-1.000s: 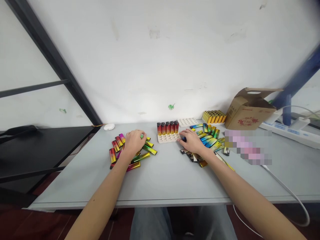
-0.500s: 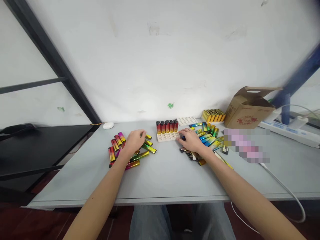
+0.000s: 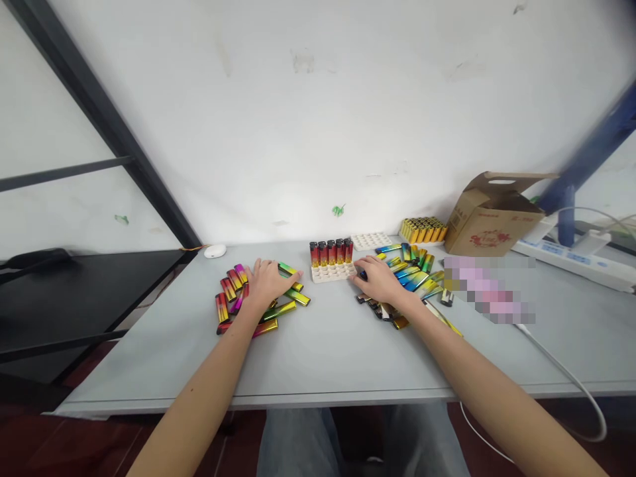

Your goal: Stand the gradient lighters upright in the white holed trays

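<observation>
My left hand point(image 3: 268, 281) lies over a loose pile of shiny cigarette lighters point(image 3: 282, 309), its fingers spread and its thumb stretched to the right. The lighters are red, yellow, green and purple; the hand hides some of them. In the middle a white tray with holes point(image 3: 334, 273) bears upright red lighters point(image 3: 332, 253) in its back rows. At the tray's right edge rests my right hand point(image 3: 380, 279), open, with thumb and index finger apart. A dark blue piece shows in that gap. Beneath and beside this hand spreads a second pile of lighters point(image 3: 415, 281), mostly blue, yellow and green.
Behind stand another white tray point(image 3: 371, 241) and a full block of yellow lighters point(image 3: 424, 230). An open cardboard box point(image 3: 494, 222) stands at the right by a power strip point(image 3: 576, 262). A blurred pink thing point(image 3: 487, 288) has a white cable. A small white case point(image 3: 215, 251) lies far left.
My left hand has opened over its pile, the fingers spreading and the thumb swinging out to the right. A green lighter behind it now shows. The right hand stays in place.
</observation>
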The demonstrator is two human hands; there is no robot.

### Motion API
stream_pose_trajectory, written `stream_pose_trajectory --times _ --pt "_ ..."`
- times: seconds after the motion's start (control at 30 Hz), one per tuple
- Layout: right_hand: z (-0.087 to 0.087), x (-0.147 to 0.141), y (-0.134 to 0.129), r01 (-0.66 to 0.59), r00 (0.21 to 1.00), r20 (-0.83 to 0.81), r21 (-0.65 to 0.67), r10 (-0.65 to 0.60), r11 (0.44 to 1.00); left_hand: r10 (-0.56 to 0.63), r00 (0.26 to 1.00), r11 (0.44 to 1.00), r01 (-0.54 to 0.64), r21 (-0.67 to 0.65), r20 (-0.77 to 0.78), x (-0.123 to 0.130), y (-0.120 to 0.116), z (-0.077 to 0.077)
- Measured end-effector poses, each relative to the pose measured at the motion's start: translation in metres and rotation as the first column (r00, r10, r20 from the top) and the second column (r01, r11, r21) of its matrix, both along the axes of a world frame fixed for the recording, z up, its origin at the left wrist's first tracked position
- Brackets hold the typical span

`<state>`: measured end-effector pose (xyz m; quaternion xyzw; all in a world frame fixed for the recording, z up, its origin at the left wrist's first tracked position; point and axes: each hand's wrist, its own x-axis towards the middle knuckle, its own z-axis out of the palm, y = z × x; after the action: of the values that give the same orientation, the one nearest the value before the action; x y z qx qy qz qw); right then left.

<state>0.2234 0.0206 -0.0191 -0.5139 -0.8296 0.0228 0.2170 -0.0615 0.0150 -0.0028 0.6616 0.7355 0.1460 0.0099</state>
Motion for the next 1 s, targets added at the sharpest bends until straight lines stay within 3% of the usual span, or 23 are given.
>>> stream_pose_trajectory --times 0.13,0.27,0.37,0.5,0.57,0.63,0.67,0.77,0.83,0.9,1.0 --pt "-0.001 0.001 0.000 -0.003 1.000 0.001 0.009 0.003 1.000 -0.082 0.986 0.996 0.075 0.051 0.149 0.000 0.001 0.001" --pt "-0.003 0.001 0.000 0.001 1.000 -0.001 0.011 -0.001 1.000 -0.193 0.924 0.975 0.143 0.170 0.330 0.006 0.000 0.001" --pt "-0.003 0.001 0.000 0.003 1.000 0.001 0.011 -0.003 1.000 -0.235 0.865 0.960 0.137 0.242 0.444 0.011 -0.001 0.000" --pt "-0.001 0.001 0.000 0.003 1.000 0.006 0.006 -0.003 1.000 -0.297 0.831 0.930 0.140 0.339 0.471 0.017 -0.004 0.004" --pt "-0.001 0.001 0.000 0.005 1.000 0.007 0.003 -0.005 1.000 -0.284 0.785 0.932 0.091 0.351 0.550 0.021 -0.006 0.008" --pt "-0.002 0.001 0.000 0.008 1.000 0.008 0.002 -0.008 1.000 -0.256 0.644 0.950 0.030 0.310 0.721 0.025 -0.009 0.013" --pt "-0.002 0.001 0.000 0.010 1.000 0.008 0.001 -0.010 1.000 -0.251 0.525 0.961 0.031 0.276 0.813 0.028 -0.011 0.015" --pt "-0.003 0.001 0.001 0.013 1.000 0.007 0.000 -0.013 1.000 -0.219 0.089 0.958 0.210 0.197 0.972 0.037 -0.017 0.021" --pt "-0.003 0.001 0.001 0.015 1.000 0.006 0.001 -0.015 1.000 -0.137 -0.120 0.915 0.364 0.172 0.983 0.043 -0.022 0.023" --pt "-0.003 0.001 0.001 0.016 1.000 0.007 0.002 -0.016 1.000 -0.039 -0.226 0.873 0.466 0.144 0.973 0.050 -0.028 0.024" --pt "-0.003 0.001 0.001 0.016 1.000 0.007 0.003 -0.016 1.000 0.064 -0.243 0.824 0.560 0.086 0.968 0.059 -0.035 0.026"
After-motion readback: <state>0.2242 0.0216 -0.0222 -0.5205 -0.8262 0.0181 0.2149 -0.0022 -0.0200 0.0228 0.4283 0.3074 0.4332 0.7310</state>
